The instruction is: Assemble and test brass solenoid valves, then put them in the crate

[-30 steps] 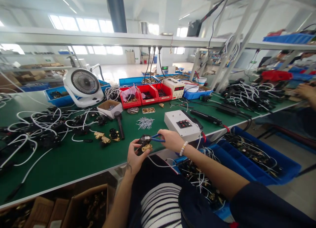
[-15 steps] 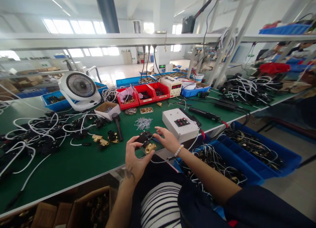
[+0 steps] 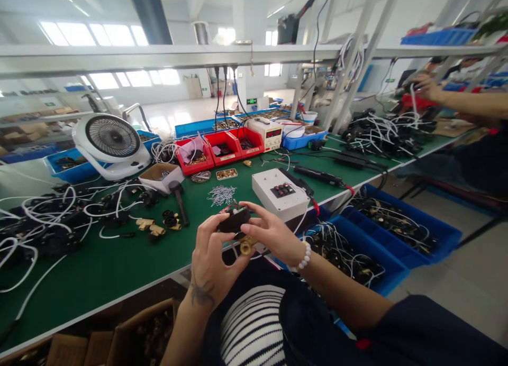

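Between my hands is a motorised brass valve: a black actuator housing [image 3: 234, 221] above a brass valve body [image 3: 246, 245]. My left hand [image 3: 212, 255] is closed around its left side, with the thumb under the brass body. My right hand [image 3: 275, 235] pinches the right end of the housing between thumb and fingers. Small red wires show at the top of the housing, and a thin white cable trails below. Just beyond my hands, a pile of small metal pins [image 3: 222, 195] lies on the green bench. To the right of the pins stands a white switch box [image 3: 280, 194].
Brass fittings [image 3: 151, 227] and a black-handled tool [image 3: 179, 203] lie to the left. Cabled black units [image 3: 47, 210] heap beyond them. Red bins [image 3: 226, 155], a power supply [image 3: 265, 133] and a fan [image 3: 113, 144] stand behind. Another person's hand [image 3: 428, 88] is at far right.
My right hand has closed in from beside the valve and now grips its housing. The valve has turned slightly in my left hand. Another person's arm has come in at the right.
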Demonstrator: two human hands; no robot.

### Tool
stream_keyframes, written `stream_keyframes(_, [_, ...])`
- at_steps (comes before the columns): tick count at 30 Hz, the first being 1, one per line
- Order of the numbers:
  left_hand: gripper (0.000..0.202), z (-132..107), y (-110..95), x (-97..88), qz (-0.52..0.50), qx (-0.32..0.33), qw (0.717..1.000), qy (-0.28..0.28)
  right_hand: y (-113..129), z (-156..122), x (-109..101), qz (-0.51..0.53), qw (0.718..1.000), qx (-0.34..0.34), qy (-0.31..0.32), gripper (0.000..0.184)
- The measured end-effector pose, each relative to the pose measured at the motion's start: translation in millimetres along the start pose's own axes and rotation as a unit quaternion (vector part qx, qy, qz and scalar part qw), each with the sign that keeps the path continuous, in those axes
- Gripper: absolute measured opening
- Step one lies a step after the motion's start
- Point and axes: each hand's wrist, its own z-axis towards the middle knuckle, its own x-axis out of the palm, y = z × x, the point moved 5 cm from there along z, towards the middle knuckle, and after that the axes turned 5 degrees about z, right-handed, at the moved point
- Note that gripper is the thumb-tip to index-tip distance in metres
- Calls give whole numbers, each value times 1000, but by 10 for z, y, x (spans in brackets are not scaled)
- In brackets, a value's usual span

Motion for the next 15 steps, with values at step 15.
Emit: stream_keyframes(15, [52,94,-238,-279,-10,2,1000,-7,15,-229,180,84,995,4,50,67])
